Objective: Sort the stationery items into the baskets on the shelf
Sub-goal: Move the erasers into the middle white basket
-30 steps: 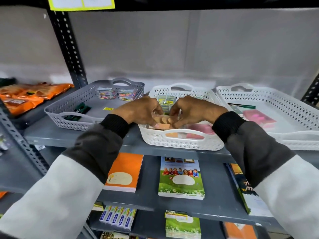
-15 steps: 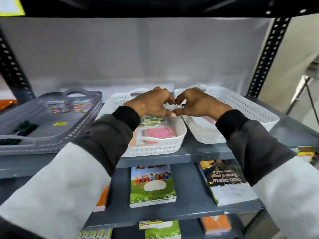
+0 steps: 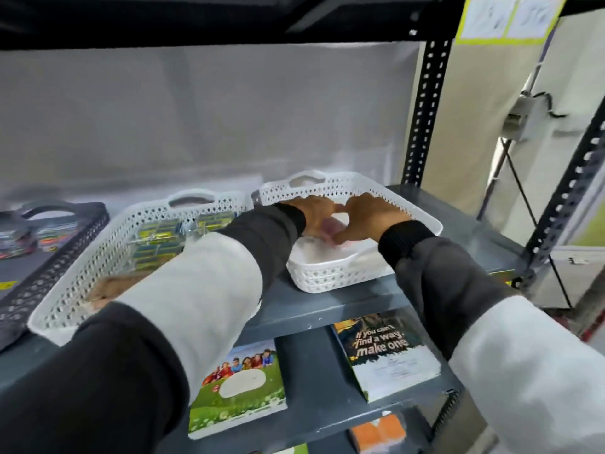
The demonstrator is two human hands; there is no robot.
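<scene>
On the lower shelf nearest us lie a green notebook (image 3: pixel 240 388) and a dark notebook (image 3: pixel 388 352). Above them, over the right white basket (image 3: pixel 330 276), our left hand (image 3: pixel 312 213) and right hand (image 3: pixel 371 217) curl together around a blurred pink item (image 3: pixel 330 226). We cannot tell which hand holds it. Left of it, the middle white basket (image 3: pixel 108 244) holds small green-yellow boxes (image 3: pixel 157 239).

Single head-worn wide-angle view, looking forward and down along both sleeves into a shelf unit at close range. The left hand (image 3: pixel 312 213) and right hand (image 3: pixel 371 217) sit near frame centre, over the right white basket (image 3: pixel 330 276); lower shelves appear beneath them.
</scene>
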